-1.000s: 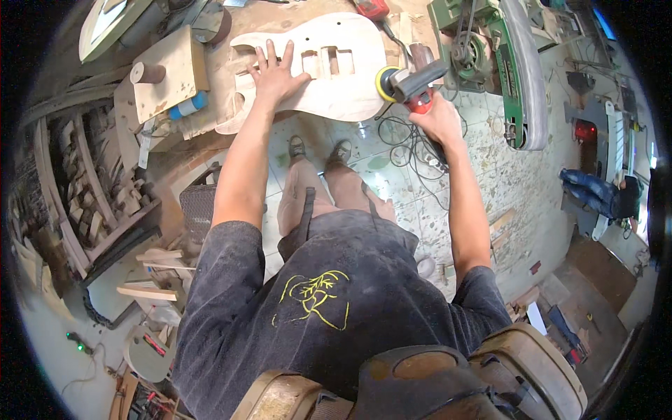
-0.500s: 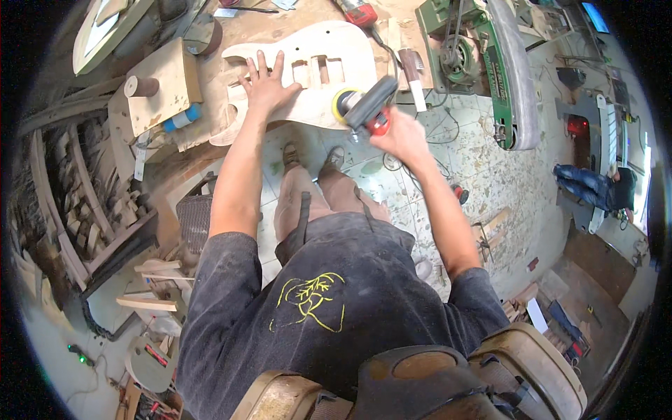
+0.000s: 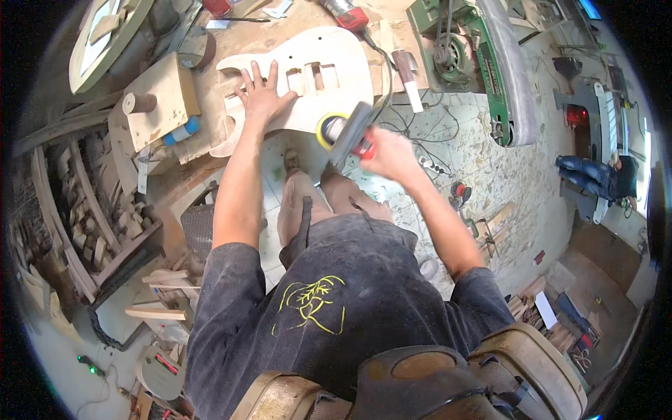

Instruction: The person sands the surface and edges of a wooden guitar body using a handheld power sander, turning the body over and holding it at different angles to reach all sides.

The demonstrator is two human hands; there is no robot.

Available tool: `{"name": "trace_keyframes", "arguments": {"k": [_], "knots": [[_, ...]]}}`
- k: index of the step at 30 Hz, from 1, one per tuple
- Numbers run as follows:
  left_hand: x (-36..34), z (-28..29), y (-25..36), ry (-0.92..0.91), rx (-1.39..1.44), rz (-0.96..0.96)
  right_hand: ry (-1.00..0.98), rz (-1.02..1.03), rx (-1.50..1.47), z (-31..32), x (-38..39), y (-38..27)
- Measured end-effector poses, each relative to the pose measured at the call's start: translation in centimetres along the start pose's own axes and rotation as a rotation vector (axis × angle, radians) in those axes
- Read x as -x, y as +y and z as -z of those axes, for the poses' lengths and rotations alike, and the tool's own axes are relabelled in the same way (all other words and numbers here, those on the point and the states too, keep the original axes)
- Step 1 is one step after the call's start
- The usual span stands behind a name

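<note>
We see a pale, unfinished guitar body (image 3: 308, 105) lying flat on the bench (image 3: 245, 40), its near edge toward the wearer. The left hand (image 3: 264, 101) rests on it palm down, fingers spread and apart, pressing rather than gripping. The right hand (image 3: 393, 155) is wrapped round a red and gray sander (image 3: 352, 133), whose yellow-rimmed disc (image 3: 330, 130) sits at the body's near edge; we cannot tell whether it touches the wood.

We judge the body to be solid wood: stiff, moderately heavy, and probably apt to slide if the surface is dusty. The pointed horns and thin walls round the cutouts look the likeliest to chip, so we would take hold by the thick outer rims, one hand on each side, or steady it with a flat palm well away from the disc. The sander seems compact, best held round its red housing.

Counting, we find one guitar body with three cutouts near its middle and two small dark holes, one sander in hand, one red and gray power tool (image 3: 350, 17) beyond the body, one brown-handled brush (image 3: 404, 66) and one green belt machine (image 3: 493, 84).
</note>
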State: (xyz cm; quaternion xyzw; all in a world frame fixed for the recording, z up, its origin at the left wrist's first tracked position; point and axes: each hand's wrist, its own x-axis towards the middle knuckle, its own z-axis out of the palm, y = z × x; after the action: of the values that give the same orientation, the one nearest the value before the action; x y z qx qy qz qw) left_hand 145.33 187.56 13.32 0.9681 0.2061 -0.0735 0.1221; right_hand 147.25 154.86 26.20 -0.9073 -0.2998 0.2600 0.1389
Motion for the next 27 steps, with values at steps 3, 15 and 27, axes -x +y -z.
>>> {"name": "trace_keyframes", "arguments": {"k": [3,15,27], "knots": [[0.3,-0.3,-0.7,0.032,0.07,-0.006,-0.041,-0.075,-0.026,0.4,-0.3,-1.4],[0.1,0.0,-0.5,-0.035,0.05,0.017,0.193,-0.169,-0.035,3.9,-3.6,6.6],[0.3,0.8,-0.1,-0.051,0.062,-0.009,0.183,-0.219,-0.112,3.9,-1.9,6.3]]}}
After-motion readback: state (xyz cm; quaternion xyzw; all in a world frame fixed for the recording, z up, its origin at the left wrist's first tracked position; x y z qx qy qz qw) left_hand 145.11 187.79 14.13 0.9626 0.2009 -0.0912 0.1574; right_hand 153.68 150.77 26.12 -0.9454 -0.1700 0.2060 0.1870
